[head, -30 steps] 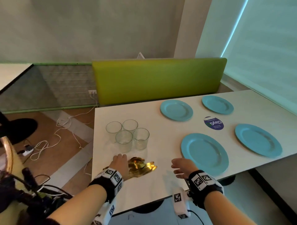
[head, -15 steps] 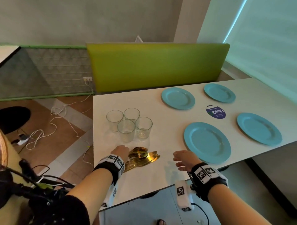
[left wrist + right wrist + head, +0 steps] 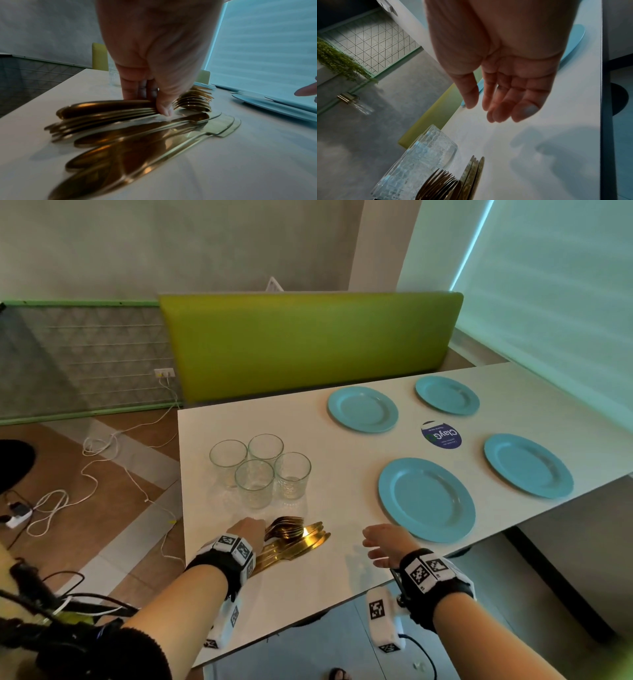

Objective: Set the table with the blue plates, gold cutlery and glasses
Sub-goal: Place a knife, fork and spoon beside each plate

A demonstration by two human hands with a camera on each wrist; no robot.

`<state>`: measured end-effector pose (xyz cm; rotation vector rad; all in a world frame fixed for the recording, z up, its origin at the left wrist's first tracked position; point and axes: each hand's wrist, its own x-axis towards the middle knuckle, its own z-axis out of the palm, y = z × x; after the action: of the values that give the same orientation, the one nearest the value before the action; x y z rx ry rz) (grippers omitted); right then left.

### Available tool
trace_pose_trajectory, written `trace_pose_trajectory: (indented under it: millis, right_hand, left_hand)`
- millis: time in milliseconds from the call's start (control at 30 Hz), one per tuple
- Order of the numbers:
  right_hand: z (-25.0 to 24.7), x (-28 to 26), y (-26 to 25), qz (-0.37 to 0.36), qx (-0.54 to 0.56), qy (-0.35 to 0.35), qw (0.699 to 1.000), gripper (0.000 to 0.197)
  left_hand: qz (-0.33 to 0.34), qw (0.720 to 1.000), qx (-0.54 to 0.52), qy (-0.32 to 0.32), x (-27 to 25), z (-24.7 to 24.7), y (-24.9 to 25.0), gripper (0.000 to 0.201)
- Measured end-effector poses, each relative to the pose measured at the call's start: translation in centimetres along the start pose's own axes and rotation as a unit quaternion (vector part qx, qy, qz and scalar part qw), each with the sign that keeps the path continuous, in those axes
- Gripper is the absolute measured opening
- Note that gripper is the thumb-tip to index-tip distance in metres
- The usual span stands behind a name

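A pile of gold cutlery (image 3: 294, 539) lies near the front edge of the white table (image 3: 335, 577), with forks (image 3: 193, 101) stacked behind knives (image 3: 154, 135). My left hand (image 3: 248, 534) pinches the fork handles (image 3: 106, 108) between thumb and fingers. My right hand (image 3: 380, 542) hovers empty with relaxed fingers (image 3: 503, 106) just right of the pile. Several clear glasses (image 3: 260, 470) stand clustered behind the cutlery. Several blue plates are spread on the right half, the nearest plate (image 3: 426, 498) beside my right hand.
A round blue sticker (image 3: 441, 434) lies among the plates. A green bench back (image 3: 308, 340) runs behind the table. White cables and a power strip (image 3: 17, 517) lie on the floor to the left.
The head view has tilted, shifting the scene. My left hand stays on the cutlery and has closed on the fork handles; my right hand holds roughly the same spot.
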<state>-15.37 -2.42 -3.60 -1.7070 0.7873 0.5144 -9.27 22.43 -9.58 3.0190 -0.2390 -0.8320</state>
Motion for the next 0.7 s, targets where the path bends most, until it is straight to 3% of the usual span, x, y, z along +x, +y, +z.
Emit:
trace_pose_trajectory:
  millis: [300, 467, 600, 700]
  right_hand:
    - [0.5, 0.1, 0.0, -0.008, 0.005, 0.002, 1.0, 0.013]
    - [1.1, -0.1, -0.7, -0.021, 0.006, 0.004, 1.0, 0.02]
    - [1.5, -1.0, -2.1, -0.055, 0.006, -0.013, 0.998, 0.015]
    - [1.4, -1.6, -3.4, -0.095, 0.027, -0.031, 0.995, 0.014]
  left_hand:
    - [0.014, 1.0, -0.002, 0.008, 0.0, -1.0, 0.4, 0.034]
    - [0.066, 0.992, -0.101, 0.024, -1.0, -4.6, 2.6, 0.029]
    - [0.129, 0.961, -0.242, 0.022, -2.0, -7.2, 5.4, 0.027]
    - [0.146, 0.915, -0.377, -0.008, -2.1, -7.9, 7.7, 0.02]
